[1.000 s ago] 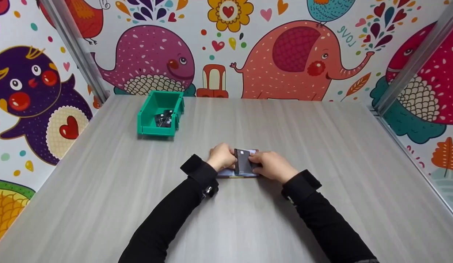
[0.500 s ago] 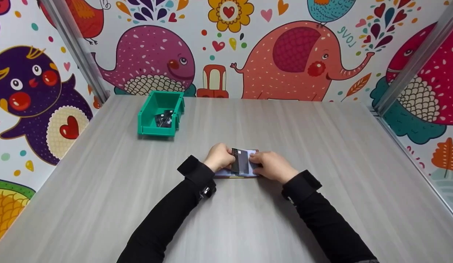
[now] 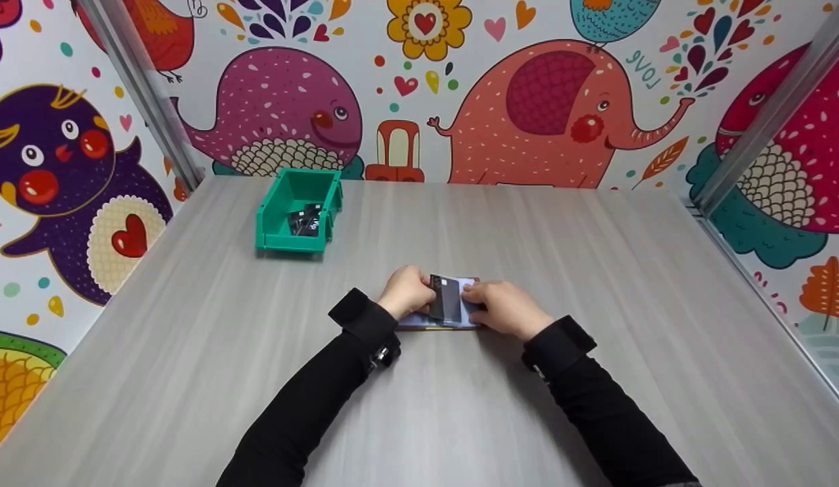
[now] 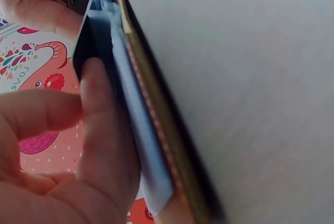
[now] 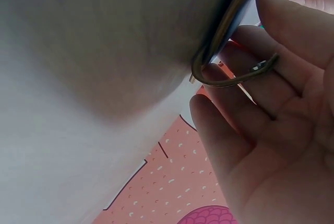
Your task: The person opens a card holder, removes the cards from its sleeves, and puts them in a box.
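A card holder [image 3: 423, 322] with pale bluish clear sleeves lies opened out on the table, its brown stitched cover [image 4: 169, 156] showing from the side in the left wrist view. My left hand [image 3: 407, 292] pinches a dark card [image 3: 448, 299] by its left edge, over the sleeves. That card stands slightly tilted; whether its far end is inside a sleeve I cannot tell. On the right side of the holder, my right hand [image 3: 507, 308] grips the edge, thumb on the pages and fingers behind. A curved strap [image 5: 229, 82] with a snap sticks out beside those fingers.
A green bin [image 3: 291, 242] with several dark cards [image 3: 304, 220] inside stands at the table's back left. Printed cartoon panels [image 3: 406, 67] and metal posts [image 3: 132, 81] border the grey table [image 3: 419, 419].
My left hand has shifted a little to the left with the dark card, uncovering more of the pale sleeve beside my right thumb. The right hand keeps its place.
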`<state>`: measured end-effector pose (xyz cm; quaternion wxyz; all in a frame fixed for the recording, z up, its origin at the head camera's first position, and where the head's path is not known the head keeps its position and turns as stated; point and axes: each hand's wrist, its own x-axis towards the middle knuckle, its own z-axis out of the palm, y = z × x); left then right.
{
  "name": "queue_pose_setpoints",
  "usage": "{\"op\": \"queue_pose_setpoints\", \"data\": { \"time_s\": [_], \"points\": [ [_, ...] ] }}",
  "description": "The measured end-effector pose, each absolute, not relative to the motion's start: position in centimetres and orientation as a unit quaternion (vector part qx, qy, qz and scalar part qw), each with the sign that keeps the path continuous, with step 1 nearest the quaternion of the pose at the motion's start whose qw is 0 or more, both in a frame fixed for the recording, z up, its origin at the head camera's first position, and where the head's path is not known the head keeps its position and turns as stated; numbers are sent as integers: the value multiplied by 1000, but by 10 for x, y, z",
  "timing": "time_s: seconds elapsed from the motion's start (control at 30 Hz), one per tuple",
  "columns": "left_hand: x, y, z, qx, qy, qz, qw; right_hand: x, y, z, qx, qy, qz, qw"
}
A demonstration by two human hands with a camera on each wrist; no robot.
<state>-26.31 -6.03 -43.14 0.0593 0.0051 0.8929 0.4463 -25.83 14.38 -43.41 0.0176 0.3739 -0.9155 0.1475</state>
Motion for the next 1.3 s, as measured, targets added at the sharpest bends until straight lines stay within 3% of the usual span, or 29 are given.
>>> {"op": "queue_pose_setpoints", "data": {
  "time_s": [1.3],
  "points": [
    [-260,-83,-434,-26,848,523,81,-258,145,-436,374,-915,154,18]
  ]
}}
